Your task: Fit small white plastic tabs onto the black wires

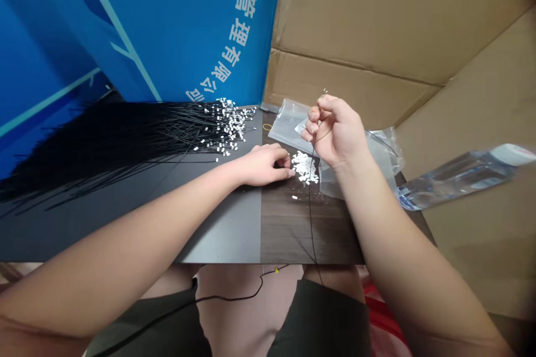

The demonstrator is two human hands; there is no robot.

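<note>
My right hand (333,125) is raised over the table, its fingers closed in a pinch on a thin black wire (310,212). The wire's tip pokes up just above my fingertips, and its long end hangs down past the table's front edge. My left hand (268,164) rests on the table, with curled fingers and the thumb brought close to the index finger at the left side of a pile of small white plastic connector pieces (305,167). Anything between those fingertips is too small to make out. One loose white piece (295,197) lies in front of the pile.
A large bundle of black wires (125,128) with white ends (228,122) spreads across the left of the table. Clear plastic bags (288,122) lie behind and right of the pile, near a yellow rubber band (267,128). A water bottle (460,175) and cardboard (355,17) bound the right.
</note>
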